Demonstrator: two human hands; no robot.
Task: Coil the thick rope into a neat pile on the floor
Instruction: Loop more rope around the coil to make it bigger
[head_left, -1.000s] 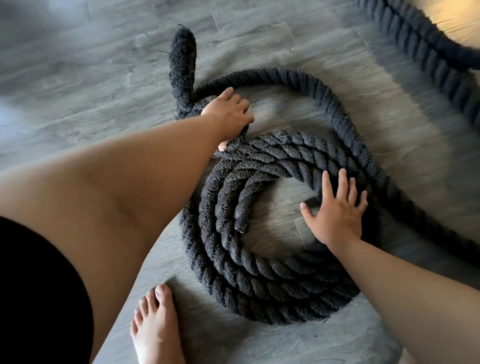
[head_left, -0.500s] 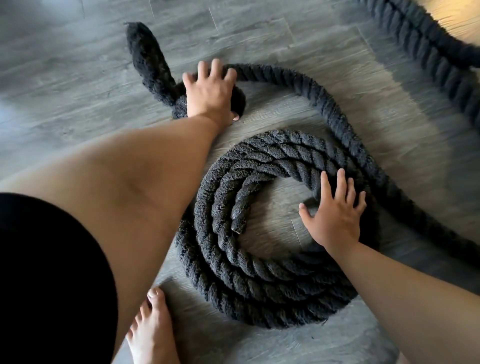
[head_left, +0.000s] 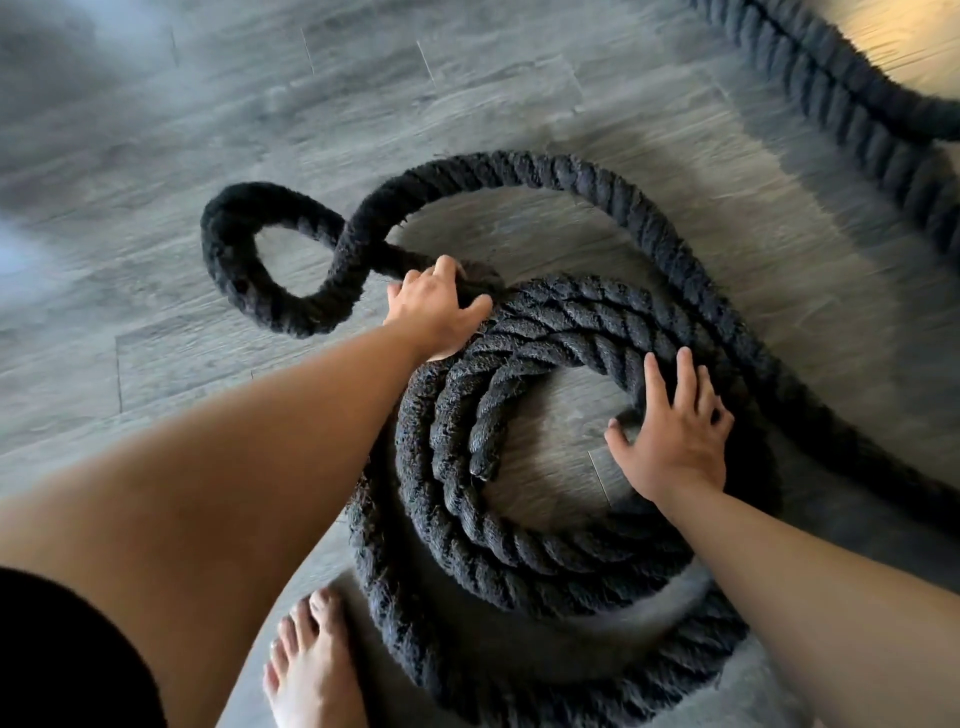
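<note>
A thick black rope (head_left: 519, 551) lies in a flat coil of about three turns on the grey floor, its inner end showing in the middle. My left hand (head_left: 436, 312) grips the rope at the coil's upper left edge, fingers curled over it. Beyond that hand the rope twists into a small loose loop (head_left: 234, 260), then arcs over the top and runs off down the right. My right hand (head_left: 675, 441) presses flat on the coil's right side with straight, spread fingers.
A further stretch of the same black rope (head_left: 831, 88) crosses the top right corner. My bare foot (head_left: 311, 670) stands just left of the coil's near edge. Grey wood-plank floor (head_left: 156, 130) spreads to the left and back.
My left hand came back toward the coil with the rope, and the upright bend at the far left dropped into a small loop on the floor. My right hand stayed put.
</note>
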